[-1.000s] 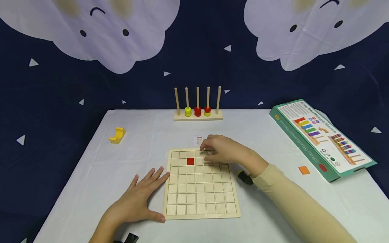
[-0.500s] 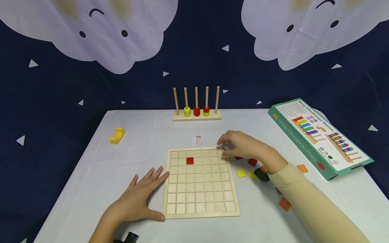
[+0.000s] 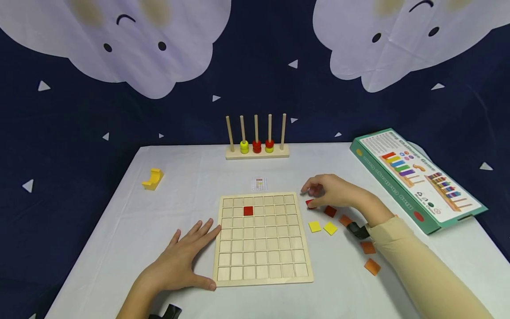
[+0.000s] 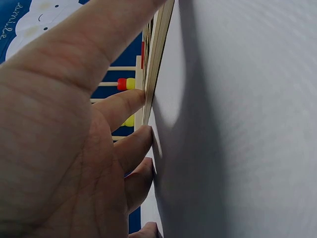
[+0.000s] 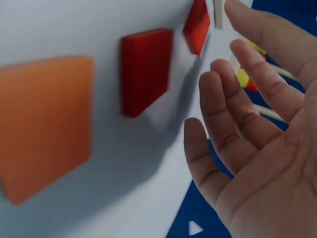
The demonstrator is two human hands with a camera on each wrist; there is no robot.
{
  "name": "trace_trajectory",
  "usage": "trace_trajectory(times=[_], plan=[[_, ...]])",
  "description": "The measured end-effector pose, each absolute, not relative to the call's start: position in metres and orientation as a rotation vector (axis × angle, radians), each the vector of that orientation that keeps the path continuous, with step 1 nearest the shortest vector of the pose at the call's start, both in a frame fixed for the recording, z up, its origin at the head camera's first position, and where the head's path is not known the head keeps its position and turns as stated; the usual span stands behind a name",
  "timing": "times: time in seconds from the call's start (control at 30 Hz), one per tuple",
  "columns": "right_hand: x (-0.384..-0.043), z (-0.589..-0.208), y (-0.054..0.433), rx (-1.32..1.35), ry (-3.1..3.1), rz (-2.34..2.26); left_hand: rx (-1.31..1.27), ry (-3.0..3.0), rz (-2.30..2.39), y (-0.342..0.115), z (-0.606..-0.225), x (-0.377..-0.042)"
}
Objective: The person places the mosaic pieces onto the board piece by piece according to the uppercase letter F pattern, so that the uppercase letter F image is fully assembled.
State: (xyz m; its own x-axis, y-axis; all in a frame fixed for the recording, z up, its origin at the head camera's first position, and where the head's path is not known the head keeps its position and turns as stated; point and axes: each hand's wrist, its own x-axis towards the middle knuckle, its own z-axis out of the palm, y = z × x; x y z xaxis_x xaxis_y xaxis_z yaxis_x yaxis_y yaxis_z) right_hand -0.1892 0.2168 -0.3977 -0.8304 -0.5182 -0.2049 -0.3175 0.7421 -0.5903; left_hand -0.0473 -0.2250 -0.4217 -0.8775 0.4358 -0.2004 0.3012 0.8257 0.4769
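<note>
My left hand [image 3: 175,263] lies spread on the table, its thumb and index finger touching the left edge of the wooden grid board [image 3: 260,282]. In the left wrist view, the fingers [image 4: 130,106] meet that board's side. One red square tile [image 3: 248,211] sits in a cell of the second row. Off the board's upper right corner, my right hand [image 3: 336,190] hovers with loosely bent fingers over a red tile [image 3: 309,204]. Seen from the right wrist, a gap shows between the fingers and that red tile [image 5: 198,27]; a second red tile [image 5: 147,72] lies nearer the camera.
Two yellow tiles [image 3: 314,227] and several orange tiles [image 3: 372,267] lie right of the board. A small printed card [image 3: 259,184] is behind it, then a peg stand [image 3: 258,154] with rings. A yellow arch block [image 3: 153,179] stands left, a game box [image 3: 418,181] right.
My right hand has moved right, from above the board's top rows to the red tiles beside it, uncovering the yellow and orange tiles. The left hand has stayed in place.
</note>
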Motion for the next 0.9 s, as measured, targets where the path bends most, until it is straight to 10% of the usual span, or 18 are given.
trace_trajectory(times=[0.9], plan=[[-0.198, -0.409, 0.238, -0.520, 2.404, -0.921, 0.552, 2.710, 0.637, -0.226, -0.422, -0.047]])
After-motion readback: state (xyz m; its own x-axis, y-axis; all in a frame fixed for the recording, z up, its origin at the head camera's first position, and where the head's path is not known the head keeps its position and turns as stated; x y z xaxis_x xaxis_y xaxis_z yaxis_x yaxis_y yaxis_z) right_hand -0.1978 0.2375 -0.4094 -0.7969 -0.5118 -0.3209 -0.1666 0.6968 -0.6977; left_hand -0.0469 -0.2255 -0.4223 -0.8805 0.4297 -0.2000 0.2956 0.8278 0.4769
